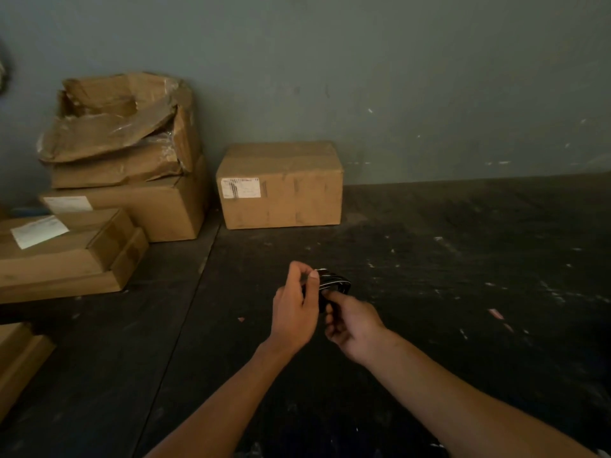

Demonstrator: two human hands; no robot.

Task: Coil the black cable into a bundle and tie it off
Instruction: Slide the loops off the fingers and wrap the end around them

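Dim floor, boxes behind. Black cable coiled, pinched by left hand, gripped by right hand, likely steadying loops for tying.

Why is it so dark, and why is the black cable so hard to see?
Head view: the room is dim, so the black cable blends into the dark floor; only thin pale glints mark its loops between the left hand and right hand. The picture is soft and grainy, and the wide lens bends the floor edge near the cardboard boxes.
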